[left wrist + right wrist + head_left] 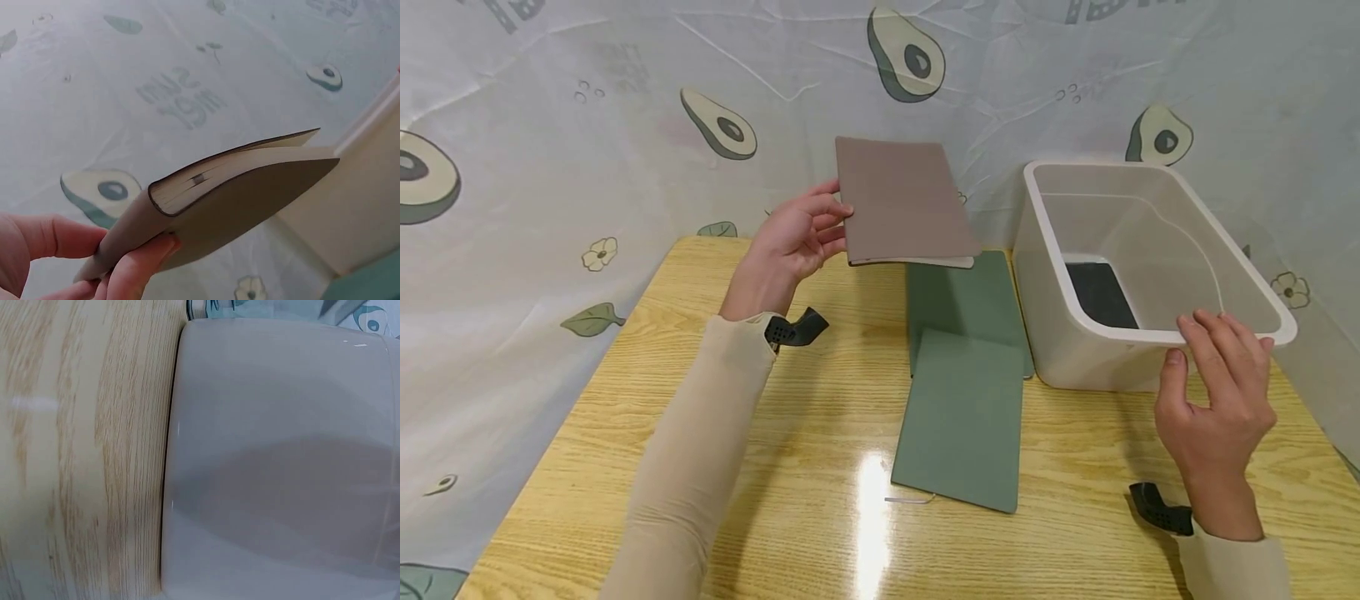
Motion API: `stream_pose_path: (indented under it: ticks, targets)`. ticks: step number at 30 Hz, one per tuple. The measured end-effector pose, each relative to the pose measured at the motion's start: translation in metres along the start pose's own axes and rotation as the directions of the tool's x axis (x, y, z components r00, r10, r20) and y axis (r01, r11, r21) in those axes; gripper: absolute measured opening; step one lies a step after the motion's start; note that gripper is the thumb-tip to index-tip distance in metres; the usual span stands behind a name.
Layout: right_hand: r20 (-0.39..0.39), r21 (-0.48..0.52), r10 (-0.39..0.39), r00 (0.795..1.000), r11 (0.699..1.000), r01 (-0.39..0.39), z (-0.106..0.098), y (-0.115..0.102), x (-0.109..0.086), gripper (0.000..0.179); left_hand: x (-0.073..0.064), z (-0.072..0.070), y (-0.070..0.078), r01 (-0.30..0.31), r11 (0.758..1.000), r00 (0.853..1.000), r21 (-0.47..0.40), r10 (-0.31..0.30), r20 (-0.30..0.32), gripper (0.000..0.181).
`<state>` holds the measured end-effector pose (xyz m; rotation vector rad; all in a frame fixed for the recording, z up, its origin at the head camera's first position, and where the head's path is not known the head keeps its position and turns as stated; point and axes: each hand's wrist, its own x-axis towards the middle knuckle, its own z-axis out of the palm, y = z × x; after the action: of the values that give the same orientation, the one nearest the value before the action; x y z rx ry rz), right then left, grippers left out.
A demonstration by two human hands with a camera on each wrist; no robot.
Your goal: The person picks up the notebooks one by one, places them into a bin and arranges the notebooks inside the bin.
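My left hand (797,233) holds a brown soft-cover notebook (906,200) by its spine, thumb on one cover and fingers on the other. In the left wrist view the notebook (244,200) hangs in the air, its cover slightly parted from the cream pages. At the right, my right hand (1221,400) grips the front rim of a white plastic bin (1078,350), fingers over the rim and thumb against the outside. The right wrist view shows only the bin's outer wall (281,456). Inside the bin lies a dark flat thing (1101,296).
Two green notebooks lie on the wooden table (820,433): the front one (962,425) overlaps the rear one (977,300), which lies beside the bin. A thin grey strip (910,500) is at the front notebook's near edge. An avocado-print cloth (775,75) hangs behind.
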<state>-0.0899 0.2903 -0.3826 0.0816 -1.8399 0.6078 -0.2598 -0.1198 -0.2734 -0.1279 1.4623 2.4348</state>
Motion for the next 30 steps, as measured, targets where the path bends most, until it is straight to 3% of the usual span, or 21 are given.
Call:
stream_pose_path:
  ticks: [12,30]
  targets:
    - [-0.002,-0.005,-0.01,1.0,1.0,0.01,-0.003,0.013,-0.001,0.032,-0.01,0.023,0.011,-0.048,0.993,0.999,-0.108,0.048,-0.005,0.057]
    - [-0.011,0.008,-0.024,1.0,1.0,0.024,0.0,-0.003,0.004,0.03,-0.023,0.039,0.023,-0.087,0.983,0.996,-0.164,0.085,-0.02,0.051]
